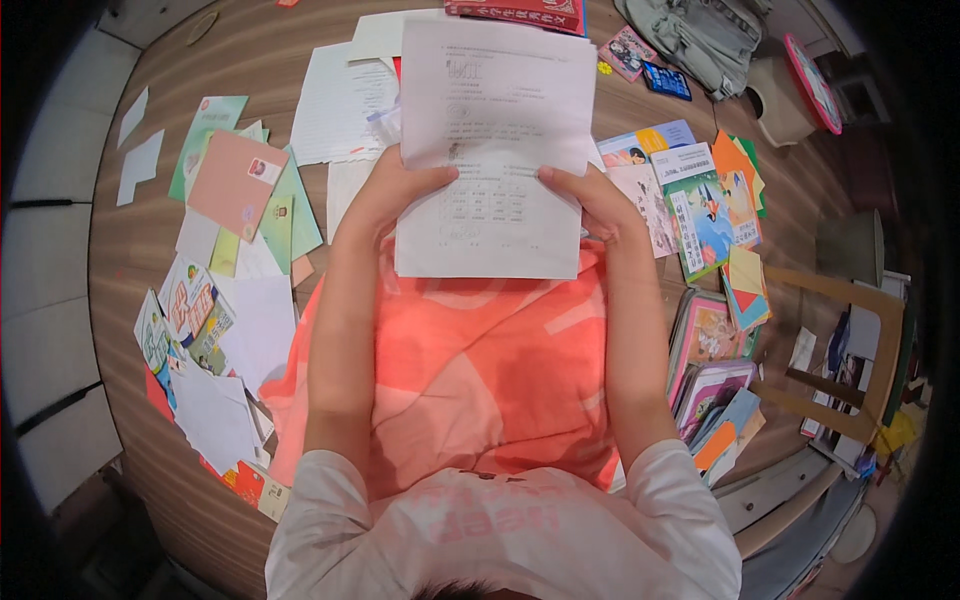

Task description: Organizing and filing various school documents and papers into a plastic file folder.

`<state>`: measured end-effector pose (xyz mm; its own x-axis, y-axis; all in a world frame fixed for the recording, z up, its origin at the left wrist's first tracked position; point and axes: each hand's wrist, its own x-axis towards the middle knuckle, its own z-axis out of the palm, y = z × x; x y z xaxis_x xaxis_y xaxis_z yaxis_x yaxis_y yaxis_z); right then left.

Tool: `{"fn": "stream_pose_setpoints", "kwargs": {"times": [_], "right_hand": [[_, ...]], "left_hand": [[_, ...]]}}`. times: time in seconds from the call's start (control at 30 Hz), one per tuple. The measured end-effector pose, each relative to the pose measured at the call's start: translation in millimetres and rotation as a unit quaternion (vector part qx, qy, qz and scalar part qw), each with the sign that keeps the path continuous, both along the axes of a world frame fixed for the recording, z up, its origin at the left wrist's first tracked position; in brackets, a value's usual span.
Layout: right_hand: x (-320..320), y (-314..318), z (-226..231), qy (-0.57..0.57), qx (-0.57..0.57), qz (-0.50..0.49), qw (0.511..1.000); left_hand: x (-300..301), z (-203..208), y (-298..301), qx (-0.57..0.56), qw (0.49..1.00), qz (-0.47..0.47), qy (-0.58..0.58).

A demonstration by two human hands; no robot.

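Observation:
A printed white paper sheet [488,130], creased across its middle, is held up in front of me. My left hand [390,198] grips its left edge, thumb lying on the front and fingers hidden behind. At the opposite edge my right hand [598,200] pinches it the same way. Small printed drawings and rows of text cover the page; whether more sheets lie behind it, I cannot tell. Below the page, a coral-pink cloth [480,370] covers my lap. Partly behind the page's upper left lie other white papers [345,105].
Left on the wooden floor are a pinkish-brown envelope [232,178], green booklets and loose white sheets [210,415]. Right are picture books [698,215], coloured papers and a pile of folders [715,385]. A red book [520,10], phone [667,81], grey backpack [700,40] and wooden stool [875,340] surround these.

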<state>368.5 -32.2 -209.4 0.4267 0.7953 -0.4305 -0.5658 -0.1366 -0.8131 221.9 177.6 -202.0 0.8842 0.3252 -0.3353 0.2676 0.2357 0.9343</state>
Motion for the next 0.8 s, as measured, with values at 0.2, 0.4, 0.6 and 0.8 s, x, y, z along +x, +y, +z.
{"fn": "stream_pose_setpoints", "kwargs": {"times": [0.2,0.4,0.6,0.8], "right_hand": [[-3,4,-10,0.001,0.018,-0.031,0.999],[2,-1,-20,-0.004,0.013,-0.013,1.0],[7,-1,-31,-0.046,-0.019,0.019,0.999],[14,-2,-26,-0.017,-0.014,-0.042,0.999]], "left_hand": [[-1,-11,-3,-0.067,0.998,-0.002,-0.003],[3,-21,-11,-0.097,0.994,0.047,-0.007],[2,-37,0,-0.12,0.991,0.05,-0.006],[1,-42,-3,-0.048,0.997,0.057,-0.024]]}}
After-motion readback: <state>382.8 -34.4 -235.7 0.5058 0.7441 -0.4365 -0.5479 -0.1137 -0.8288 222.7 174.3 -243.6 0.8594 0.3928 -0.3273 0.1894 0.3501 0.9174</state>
